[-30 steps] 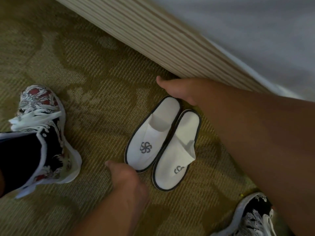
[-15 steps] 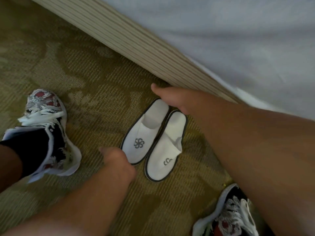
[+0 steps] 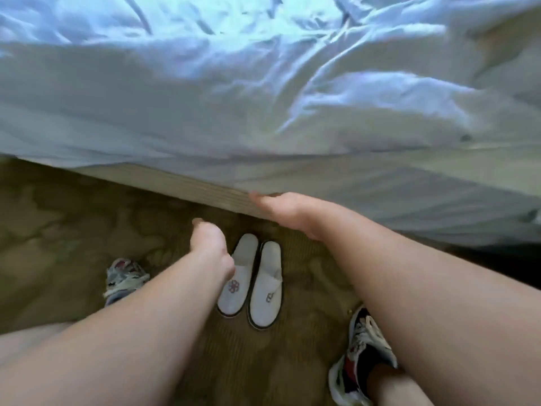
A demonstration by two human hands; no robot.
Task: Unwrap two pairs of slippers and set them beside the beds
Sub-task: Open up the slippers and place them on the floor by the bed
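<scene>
Your left hand [image 3: 209, 244] hangs loosely curled, holding nothing; your right hand [image 3: 282, 210] is flat, fingers straight, empty, nearer the bed [image 3: 263, 98]. The slippers [image 3: 254, 279] lie paired on the carpet [image 3: 73, 230] beside the bed.

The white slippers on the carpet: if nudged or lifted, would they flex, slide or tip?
Probably floppy and light for their size: the white slippers look thin, with soft cloth uppers. Lying flat on the ribbed carpet, they would likely drag rather than slide, and hardly tip.
</scene>
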